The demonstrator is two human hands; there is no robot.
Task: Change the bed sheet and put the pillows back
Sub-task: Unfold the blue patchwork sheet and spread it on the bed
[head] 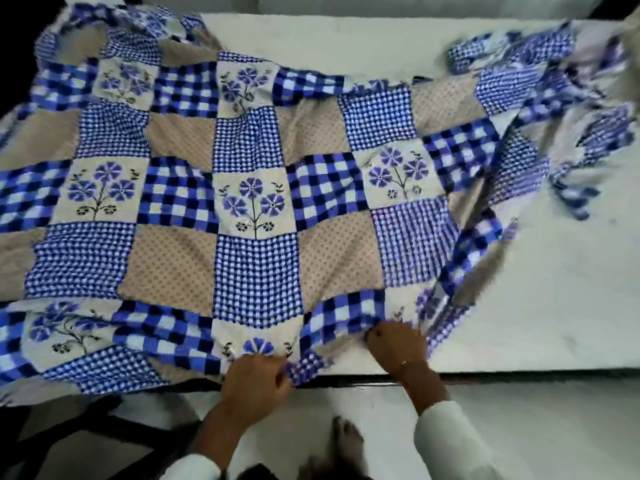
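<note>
Left hand [256, 377] and right hand [394, 342] each pinching the near edge of a rumpled blue-checked, floral patchwork sheet [256, 209].

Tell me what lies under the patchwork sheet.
Under the patchwork sheet is the white mattress, bare on the right. Whatever else lies under the covered part is hidden.

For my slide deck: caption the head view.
Both hands, left and right, hold the patchwork bed sheet edge, spreading it over the white mattress.

Home bedroom, bare white mattress [450, 46], patchwork bed sheet [242, 188], tiled floor [554, 427]
</note>
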